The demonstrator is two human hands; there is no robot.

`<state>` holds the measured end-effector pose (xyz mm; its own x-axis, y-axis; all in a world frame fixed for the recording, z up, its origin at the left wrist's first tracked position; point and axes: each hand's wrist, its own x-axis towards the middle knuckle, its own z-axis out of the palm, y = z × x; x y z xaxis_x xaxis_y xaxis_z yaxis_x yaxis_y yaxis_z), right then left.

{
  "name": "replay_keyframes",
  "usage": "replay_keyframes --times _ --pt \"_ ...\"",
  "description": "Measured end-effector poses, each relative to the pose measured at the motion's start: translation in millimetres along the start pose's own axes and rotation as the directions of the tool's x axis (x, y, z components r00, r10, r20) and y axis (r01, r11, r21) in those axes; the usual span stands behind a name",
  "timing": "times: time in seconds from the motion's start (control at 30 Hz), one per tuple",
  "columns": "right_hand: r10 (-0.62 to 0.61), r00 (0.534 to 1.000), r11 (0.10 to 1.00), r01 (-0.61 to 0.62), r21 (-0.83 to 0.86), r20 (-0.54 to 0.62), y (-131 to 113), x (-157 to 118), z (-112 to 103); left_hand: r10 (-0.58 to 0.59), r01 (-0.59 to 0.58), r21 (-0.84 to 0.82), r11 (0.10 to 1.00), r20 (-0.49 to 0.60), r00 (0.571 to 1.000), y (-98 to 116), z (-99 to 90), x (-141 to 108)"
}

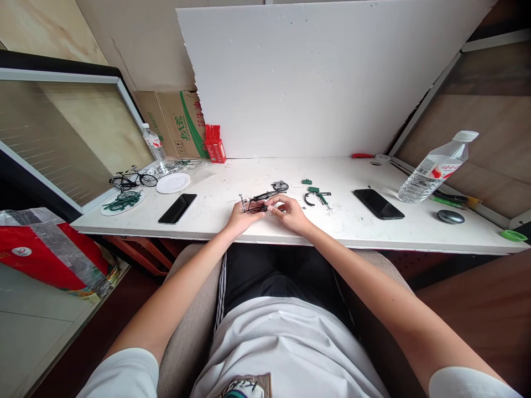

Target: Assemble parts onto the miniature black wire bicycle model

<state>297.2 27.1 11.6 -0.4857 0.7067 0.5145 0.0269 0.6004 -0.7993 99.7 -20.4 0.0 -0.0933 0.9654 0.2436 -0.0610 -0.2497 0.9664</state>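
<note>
Near the table's front edge, my left hand (240,219) is closed on a small black model bicycle frame (252,207) with its handlebar end up at the left. My right hand (292,214) pinches at the frame's right end, the thumb and fingers bent together; whatever small part lies between them is hidden. Just beyond my hands rest a small wheel (280,186) and a thin dark part (265,195). To the right lie green blocks (313,189), a curved black piece (309,199) and a slim green-tipped tool or part (323,200).
At left are an assembled model bicycle (131,178), a plate of green pieces (122,202), a white plate (173,183) and a phone (177,208). Another phone (378,204), a large water bottle (435,168) and a dark round object (451,216) occupy the right. A white board (307,77) stands behind.
</note>
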Motion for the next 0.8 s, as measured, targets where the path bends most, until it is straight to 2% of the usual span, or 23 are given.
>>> replay_keyframes --times 0.43,0.67,0.8 --pt "-0.048 0.998 0.993 0.043 -0.110 -0.040 -5.2 -1.9 2.6 0.007 -0.006 -0.011 1.000 0.067 0.998 1.6 -1.1 -0.5" --pt "-0.012 0.998 0.993 0.004 -0.120 -0.068 -4.1 -2.5 3.4 0.039 -0.042 0.024 0.999 0.108 0.993 2.1 -3.5 -0.1" --pt "0.011 0.998 0.991 -0.020 -0.130 -0.067 -3.3 -2.3 3.0 0.064 -0.069 0.023 0.997 0.171 0.983 6.1 -3.4 -0.4"
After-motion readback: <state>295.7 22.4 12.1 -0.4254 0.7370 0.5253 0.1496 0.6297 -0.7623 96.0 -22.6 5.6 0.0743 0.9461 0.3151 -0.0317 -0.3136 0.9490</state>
